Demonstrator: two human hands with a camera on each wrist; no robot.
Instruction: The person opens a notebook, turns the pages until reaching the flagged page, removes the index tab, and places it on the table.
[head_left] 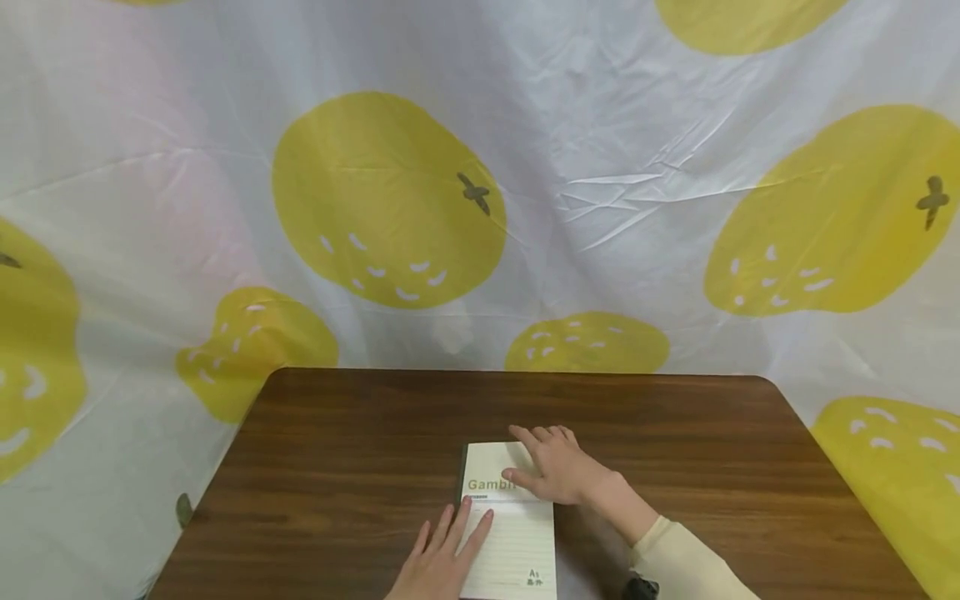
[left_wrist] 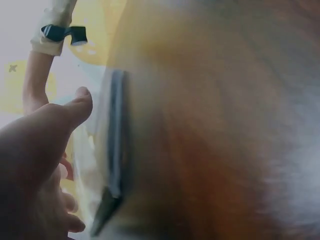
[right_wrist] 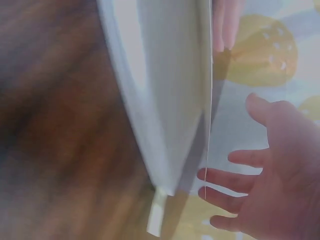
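A cream notebook [head_left: 517, 542] with a dark spine and gold "Gambit" lettering lies on the table. Straight, spread fingers of my left hand [head_left: 438, 558] rest on its lower left part. Over its upper right corner reaches my right hand [head_left: 558, 467], fingers extended and thumb apart, hiding the end of the lettering. In the right wrist view the right hand [right_wrist: 275, 165] has its fingertips at the cover's edge; page edges [right_wrist: 155, 75] and a pale ribbon [right_wrist: 156, 215] show there. The left wrist view shows the left thumb [left_wrist: 77, 107] beside the blurred dark spine [left_wrist: 116, 135].
The brown wood-grain table [head_left: 360, 433] has rounded far corners. Behind it hangs a white curtain [head_left: 600, 208] printed with large yellow fruit. A black wrist strap [head_left: 641, 587] shows at the right sleeve.
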